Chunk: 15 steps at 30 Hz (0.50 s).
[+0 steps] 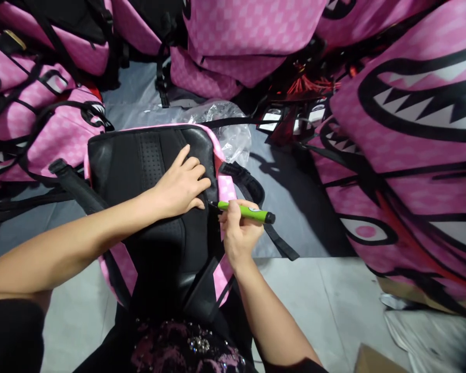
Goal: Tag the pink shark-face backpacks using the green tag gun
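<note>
A pink and black backpack [120, 171] lies in front of me with its black padded back panel facing up. My left hand [184, 184] rests flat on that panel, fingers spread toward the right edge. In my right hand [241, 230] is a green marker pen [246, 211] with a black end. Its tip points left and meets the black edge of the backpack, close to my left thumb. Whether the tip touches the fabric is hard to make out. A black strap [248, 184] curls out beside the bag's right side.
Pink checkered backpacks [252, 31] are heaped along the back and left. More, with shark-mouth prints [423, 93], stand at the right. Clear plastic wrap [233, 134] lies behind the bag on a grey sheet [291, 207]. Cardboard [376, 360] shows at lower right on the tiled floor [306, 290].
</note>
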{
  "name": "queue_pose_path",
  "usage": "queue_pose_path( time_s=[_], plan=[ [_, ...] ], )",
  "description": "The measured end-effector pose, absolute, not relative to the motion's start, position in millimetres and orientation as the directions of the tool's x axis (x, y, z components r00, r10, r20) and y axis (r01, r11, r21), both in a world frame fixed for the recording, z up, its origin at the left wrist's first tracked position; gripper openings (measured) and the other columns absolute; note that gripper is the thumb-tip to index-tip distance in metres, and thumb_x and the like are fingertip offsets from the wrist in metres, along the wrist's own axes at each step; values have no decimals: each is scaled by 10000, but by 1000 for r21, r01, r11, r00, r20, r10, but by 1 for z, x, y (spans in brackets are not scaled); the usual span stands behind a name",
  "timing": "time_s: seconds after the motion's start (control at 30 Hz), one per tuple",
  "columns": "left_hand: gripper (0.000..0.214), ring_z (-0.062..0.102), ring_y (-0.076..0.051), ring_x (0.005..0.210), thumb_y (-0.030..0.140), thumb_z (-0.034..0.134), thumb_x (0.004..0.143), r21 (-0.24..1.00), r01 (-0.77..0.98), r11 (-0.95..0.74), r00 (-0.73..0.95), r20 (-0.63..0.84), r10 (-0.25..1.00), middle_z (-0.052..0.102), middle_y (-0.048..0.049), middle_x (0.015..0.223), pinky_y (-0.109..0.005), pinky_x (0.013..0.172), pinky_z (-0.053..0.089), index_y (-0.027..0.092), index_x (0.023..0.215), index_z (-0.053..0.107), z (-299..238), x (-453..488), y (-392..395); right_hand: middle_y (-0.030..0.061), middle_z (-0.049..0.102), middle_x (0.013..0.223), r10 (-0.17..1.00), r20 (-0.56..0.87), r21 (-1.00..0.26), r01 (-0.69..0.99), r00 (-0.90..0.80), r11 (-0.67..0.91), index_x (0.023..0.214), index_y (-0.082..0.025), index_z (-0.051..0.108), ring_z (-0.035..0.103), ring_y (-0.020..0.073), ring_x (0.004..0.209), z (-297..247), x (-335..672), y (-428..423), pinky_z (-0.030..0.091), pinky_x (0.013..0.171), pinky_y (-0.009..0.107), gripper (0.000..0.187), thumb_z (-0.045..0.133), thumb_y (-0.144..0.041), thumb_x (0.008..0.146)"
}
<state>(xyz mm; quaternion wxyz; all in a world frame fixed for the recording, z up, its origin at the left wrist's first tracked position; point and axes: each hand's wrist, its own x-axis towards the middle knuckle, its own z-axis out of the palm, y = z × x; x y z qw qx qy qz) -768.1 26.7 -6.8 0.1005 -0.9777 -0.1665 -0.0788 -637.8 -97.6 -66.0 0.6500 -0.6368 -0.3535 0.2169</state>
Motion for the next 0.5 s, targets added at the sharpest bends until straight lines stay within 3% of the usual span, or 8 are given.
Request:
queue_pose_path(
  time_s=[0.17, 0.3, 0.5],
  plan=[
    [172, 546, -240, 968, 347, 680, 851, -101, 325, -940, 916, 279, 287, 639, -35, 864, -644, 1145, 305, 178, 882, 667, -16, -776, 23, 21, 644, 723, 693, 265, -946, 322, 671, 50, 834, -170, 594, 616, 145, 564, -72, -634, -94, 497, 540, 276, 288, 583, -439, 936],
    [123, 546, -236, 975, 313, 670, 855, -124, 339, -933, 911, 291, 292, 627, -28, 858, -641, 1145, 318, 191, 847, 666, -21, -777, 19, 33, 663, 752, 721, 291, -918, 396, 629, 26, 834, -170, 610, 657, 164, 654, -75, -635, -91, 540, 621, 297, 307, 558, -451, 947],
    [125, 557, -227, 978, 308, 642, 872, -98, 327, -940, 901, 331, 279, 627, -19, 846, -625, 1140, 345, 190, 833, 653, -26, -779, 19, 32, 666, 788, 743, 343, -864, 503, 574, 11, 819, -182, 614, 650, 155, 630, -76, -635, -91, 545, 612, 302, 294, 568, -444, 944]
  ],
)
